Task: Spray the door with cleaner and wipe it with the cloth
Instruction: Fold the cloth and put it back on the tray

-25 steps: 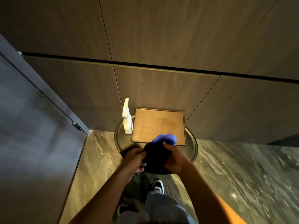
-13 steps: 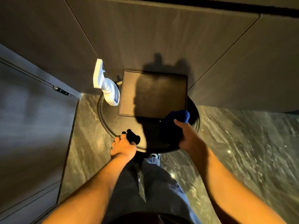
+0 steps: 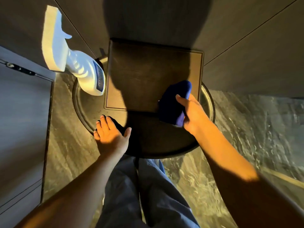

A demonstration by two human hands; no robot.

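Note:
A white spray bottle [image 3: 85, 69] stands at the left back of a round dark table [image 3: 164, 145]. My right hand [image 3: 192, 112] is shut on a bunched dark blue cloth [image 3: 174, 102] over the table's right side. My left hand [image 3: 110, 134] hovers open over the table's front left rim, fingers spread, holding nothing. The grey door [image 3: 21, 120] runs along the left edge, its hinge [image 3: 19, 69] showing near the top.
A square wooden board [image 3: 148, 76] lies on the round table against brown wall panels [image 3: 246, 38]. Marble floor [image 3: 246, 145] spreads to the right and left. My legs in dark trousers [image 3: 139, 195] stand below the table. A head shadow falls across the board.
My left hand has let go of the cloth and moved left, opening. The right hand carried the cloth to the right. The camera has leaned down closer to the table.

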